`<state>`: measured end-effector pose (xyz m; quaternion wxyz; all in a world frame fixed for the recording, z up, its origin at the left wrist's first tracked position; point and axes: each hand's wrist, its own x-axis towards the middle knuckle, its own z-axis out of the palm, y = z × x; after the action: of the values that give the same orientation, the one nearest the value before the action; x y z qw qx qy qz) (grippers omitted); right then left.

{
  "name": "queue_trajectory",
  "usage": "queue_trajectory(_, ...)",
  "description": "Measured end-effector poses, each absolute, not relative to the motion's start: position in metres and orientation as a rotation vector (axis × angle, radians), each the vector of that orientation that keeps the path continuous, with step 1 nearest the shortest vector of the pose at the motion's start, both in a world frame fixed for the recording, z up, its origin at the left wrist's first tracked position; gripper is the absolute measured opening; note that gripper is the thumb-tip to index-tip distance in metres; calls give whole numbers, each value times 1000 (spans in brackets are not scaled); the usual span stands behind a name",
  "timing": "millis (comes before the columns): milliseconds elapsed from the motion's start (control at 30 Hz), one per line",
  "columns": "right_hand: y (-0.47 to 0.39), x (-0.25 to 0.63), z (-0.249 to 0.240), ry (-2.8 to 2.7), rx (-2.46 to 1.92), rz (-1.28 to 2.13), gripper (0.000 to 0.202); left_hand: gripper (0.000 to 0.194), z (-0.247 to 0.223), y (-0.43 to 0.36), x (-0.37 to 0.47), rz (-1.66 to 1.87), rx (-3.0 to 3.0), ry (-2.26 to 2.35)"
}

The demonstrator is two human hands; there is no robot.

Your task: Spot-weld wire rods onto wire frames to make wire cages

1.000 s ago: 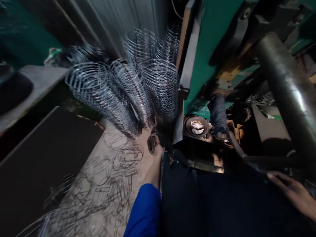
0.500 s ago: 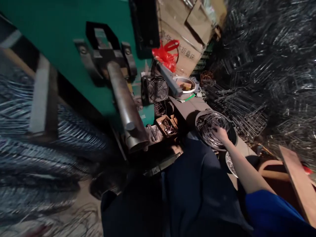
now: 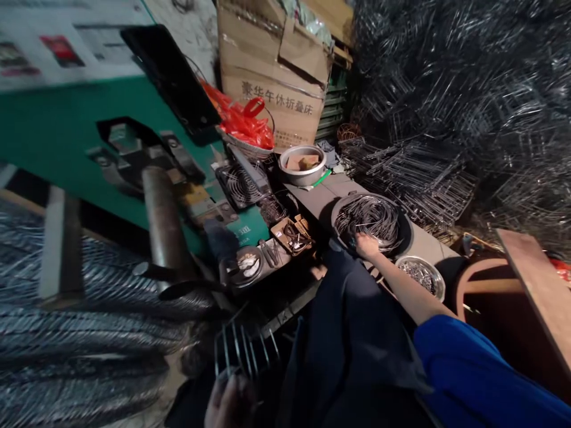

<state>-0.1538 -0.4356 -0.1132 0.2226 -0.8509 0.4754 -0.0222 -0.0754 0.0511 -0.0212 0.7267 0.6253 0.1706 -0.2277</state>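
My right hand (image 3: 367, 245) is at the near left rim of a round basin (image 3: 405, 234) filled with bent metal wires (image 3: 372, 220). Its fingers are closed on some of the wires. Low in the view, my left hand (image 3: 230, 399) grips a small wire rack (image 3: 246, 349) whose parallel prongs point up and away from me. Motion blurs the fingertips of that hand. A smaller bowl of short metal pieces (image 3: 420, 275) sits beside the basin, close to my right forearm.
At the left is a green machine (image 3: 57, 128) with a metal cylinder (image 3: 163, 220). Beyond the basin are a white bowl (image 3: 303, 166), a red bag (image 3: 250, 126) and a cardboard box (image 3: 272, 71). Wire racks (image 3: 414, 172) pile up at the right, behind a brown bin (image 3: 473, 285).
My left hand has come into view with the wire rack. My right hand has moved from the middle of the wires to the basin's near left edge. The view has shifted.
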Motion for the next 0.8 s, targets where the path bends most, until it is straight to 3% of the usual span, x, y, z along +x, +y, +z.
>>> queue_trajectory(167, -431, -167, -76, 1196, -2159, -287, 9, 58, -22, 27, -101, -669, 1190, 464)
queue_trajectory(333, -406, -169, 6, 687, -1683, -605, 31, 77, -16, 29, -92, -602, 1251, 358)
queue_trajectory(467, -370, -154, 61, 317, -1215, -516, 51, 85, -12, 32, -87, -510, 1259, 320)
queue_trajectory(600, -342, -125, 69, 368, -1266, -391, 41, 82, -4, 36, -88, -419, 1231, 245)
queue_trajectory(800, -309, -120, 60, 213, -1398, -358, 44, 84, 4, 47, -81, -343, 1217, 200)
